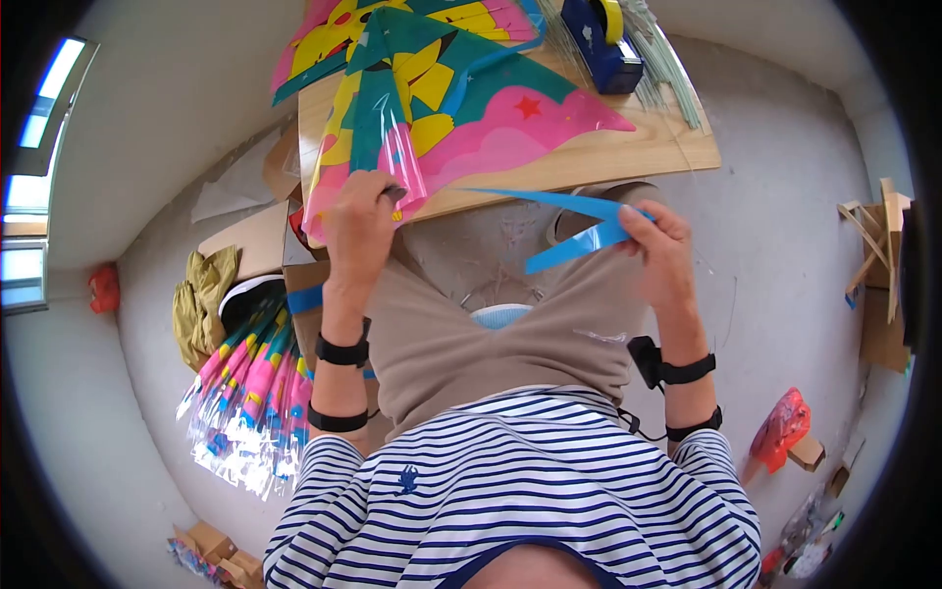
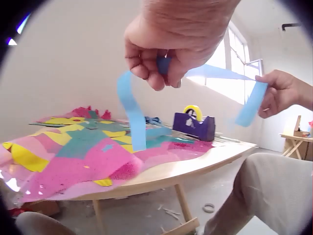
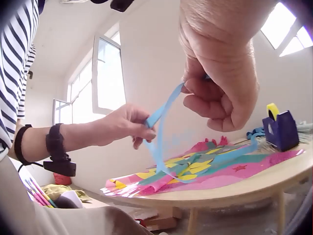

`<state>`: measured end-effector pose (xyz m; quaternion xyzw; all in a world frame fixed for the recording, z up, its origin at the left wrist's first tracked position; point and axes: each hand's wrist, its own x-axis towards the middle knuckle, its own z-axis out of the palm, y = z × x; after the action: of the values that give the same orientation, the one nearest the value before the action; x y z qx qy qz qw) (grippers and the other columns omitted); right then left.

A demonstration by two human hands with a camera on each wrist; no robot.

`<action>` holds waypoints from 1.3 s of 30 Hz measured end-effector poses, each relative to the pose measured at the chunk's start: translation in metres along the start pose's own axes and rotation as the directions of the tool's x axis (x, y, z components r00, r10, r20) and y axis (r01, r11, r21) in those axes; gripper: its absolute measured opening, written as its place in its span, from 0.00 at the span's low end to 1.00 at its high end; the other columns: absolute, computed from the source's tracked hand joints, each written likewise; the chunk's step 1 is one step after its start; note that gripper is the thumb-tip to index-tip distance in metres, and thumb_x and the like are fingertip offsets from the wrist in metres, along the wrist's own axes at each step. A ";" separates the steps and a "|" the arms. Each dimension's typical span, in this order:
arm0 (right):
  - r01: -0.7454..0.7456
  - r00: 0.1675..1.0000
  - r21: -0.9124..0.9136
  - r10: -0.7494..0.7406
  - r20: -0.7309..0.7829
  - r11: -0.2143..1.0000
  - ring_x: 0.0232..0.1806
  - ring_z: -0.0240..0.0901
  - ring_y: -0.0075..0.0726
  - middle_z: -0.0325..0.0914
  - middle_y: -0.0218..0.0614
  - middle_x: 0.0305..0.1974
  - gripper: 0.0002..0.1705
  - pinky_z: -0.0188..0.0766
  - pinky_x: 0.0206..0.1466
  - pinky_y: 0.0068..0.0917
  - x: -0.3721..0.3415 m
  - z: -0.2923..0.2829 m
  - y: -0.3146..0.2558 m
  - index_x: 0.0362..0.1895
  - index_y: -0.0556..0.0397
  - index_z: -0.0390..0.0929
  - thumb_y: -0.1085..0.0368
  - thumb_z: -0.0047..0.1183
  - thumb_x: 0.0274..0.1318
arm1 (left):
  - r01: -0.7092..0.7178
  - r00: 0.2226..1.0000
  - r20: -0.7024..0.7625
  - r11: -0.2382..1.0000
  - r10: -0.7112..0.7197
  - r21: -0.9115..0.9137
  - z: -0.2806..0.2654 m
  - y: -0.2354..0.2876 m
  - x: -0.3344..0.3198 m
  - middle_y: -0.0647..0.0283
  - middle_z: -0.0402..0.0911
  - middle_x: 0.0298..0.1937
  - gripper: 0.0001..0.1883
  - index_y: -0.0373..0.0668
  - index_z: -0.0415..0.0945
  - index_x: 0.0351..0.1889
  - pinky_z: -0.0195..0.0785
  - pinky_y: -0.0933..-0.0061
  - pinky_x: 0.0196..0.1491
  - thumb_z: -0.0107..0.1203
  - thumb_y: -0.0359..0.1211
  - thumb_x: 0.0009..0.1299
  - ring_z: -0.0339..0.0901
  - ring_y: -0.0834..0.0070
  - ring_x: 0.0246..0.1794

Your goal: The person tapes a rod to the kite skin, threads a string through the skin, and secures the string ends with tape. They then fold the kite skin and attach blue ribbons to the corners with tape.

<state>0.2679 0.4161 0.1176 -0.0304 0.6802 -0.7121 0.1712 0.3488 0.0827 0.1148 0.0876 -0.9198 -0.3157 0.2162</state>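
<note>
A blue plastic strip [image 2: 220,72] stretches between my two hands. My left hand [image 1: 361,226] pinches it, and in the left wrist view a loose end [image 2: 132,112] hangs below those fingers. At the other side my right hand [image 1: 662,245] pinches the strip between thumb and fingers, with a short end [image 1: 579,247] pointing down and to the left. Beneath and beyond the left hand, a kite sheet [image 1: 530,113] in pink, green and yellow lies on the wooden table [image 1: 677,152]. Its clear, shiny edge sits right by the left hand in the head view.
A dark blue tape dispenser [image 1: 613,59] with a yellow roll stands at the table's far right, beside thin pale sticks [image 1: 667,64]. To my left, a bundle of folded colourful sheets [image 1: 255,383] leans by a cardboard box [image 1: 250,240]. A red bag [image 1: 783,427] lies on the floor at right.
</note>
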 end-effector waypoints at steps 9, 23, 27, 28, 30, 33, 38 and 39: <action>0.002 1.000 -0.401 -0.001 0.003 0.916 0.31 0.70 0.25 0.76 0.30 0.28 0.09 0.65 0.36 0.24 -0.004 -0.054 0.024 0.29 0.59 0.79 0.66 0.61 0.57 | 0.316 0.945 0.177 0.909 -0.275 -0.273 -0.032 -0.025 -0.009 0.65 0.82 0.30 0.04 0.33 0.81 0.36 0.71 0.79 0.36 0.57 0.20 0.65 0.77 0.82 0.30; 0.023 0.890 0.263 -0.139 0.434 0.964 0.44 0.75 0.24 0.81 0.33 0.42 0.18 0.72 0.48 0.24 0.013 0.093 -0.034 0.51 0.60 0.81 0.65 0.63 0.58 | -0.345 0.935 -0.052 0.863 0.352 -0.369 0.000 0.098 0.013 0.57 0.83 0.46 0.10 0.35 0.81 0.36 0.78 0.72 0.42 0.59 0.14 0.59 0.83 0.66 0.43; -0.030 0.920 0.302 -0.092 0.381 0.953 0.30 0.72 0.18 0.80 0.29 0.27 0.06 0.67 0.34 0.18 0.014 0.089 -0.023 0.36 0.60 0.83 0.69 0.61 0.58 | -0.254 0.959 0.013 0.882 0.282 -0.397 0.008 0.094 0.009 0.55 0.83 0.49 0.10 0.35 0.81 0.38 0.76 0.71 0.46 0.57 0.15 0.61 0.82 0.64 0.46; -0.026 0.933 0.292 -0.081 0.350 0.956 0.29 0.72 0.18 0.79 0.29 0.26 0.05 0.66 0.33 0.18 0.016 0.084 -0.022 0.34 0.60 0.83 0.70 0.61 0.58 | -0.226 0.965 0.032 0.892 0.258 -0.391 0.010 0.092 0.011 0.55 0.84 0.50 0.10 0.36 0.82 0.38 0.75 0.72 0.49 0.57 0.15 0.62 0.82 0.64 0.49; -0.042 0.969 0.226 -0.016 0.248 0.973 0.27 0.72 0.19 0.78 0.29 0.24 0.04 0.65 0.32 0.19 0.026 0.072 -0.017 0.33 0.60 0.82 0.71 0.60 0.57 | -0.213 0.974 0.007 0.929 0.226 -0.303 0.021 0.079 0.022 0.54 0.83 0.51 0.11 0.36 0.81 0.41 0.73 0.70 0.53 0.57 0.16 0.63 0.81 0.62 0.52; -0.079 0.995 0.212 0.064 0.079 0.974 0.25 0.72 0.23 0.77 0.30 0.23 0.04 0.65 0.32 0.21 0.060 0.047 0.010 0.31 0.60 0.82 0.71 0.61 0.55 | -0.140 0.990 -0.010 0.959 0.142 -0.247 0.045 0.065 0.030 0.53 0.82 0.55 0.13 0.36 0.80 0.45 0.71 0.69 0.57 0.58 0.18 0.63 0.79 0.59 0.56; -0.165 0.960 0.182 0.200 -0.193 0.969 0.23 0.73 0.26 0.77 0.31 0.22 0.04 0.65 0.32 0.23 0.107 0.002 0.052 0.30 0.60 0.81 0.72 0.60 0.53 | -0.155 0.971 0.150 0.970 0.184 -0.188 0.105 0.049 0.035 0.50 0.76 0.62 0.16 0.36 0.78 0.52 0.64 0.55 0.64 0.58 0.26 0.65 0.71 0.53 0.65; -0.174 0.953 0.181 0.212 -0.218 0.968 0.22 0.73 0.26 0.76 0.31 0.22 0.03 0.65 0.32 0.23 0.111 -0.006 0.057 0.30 0.60 0.81 0.72 0.60 0.53 | -0.195 0.957 0.193 0.972 0.217 -0.128 0.121 0.046 0.038 0.51 0.74 0.65 0.18 0.37 0.77 0.54 0.60 0.54 0.67 0.59 0.28 0.66 0.68 0.54 0.68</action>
<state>0.1733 0.3895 0.0404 0.1350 0.6361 -0.7426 0.1603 0.2595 0.1730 0.0705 -0.0538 -0.9228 -0.3480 0.1562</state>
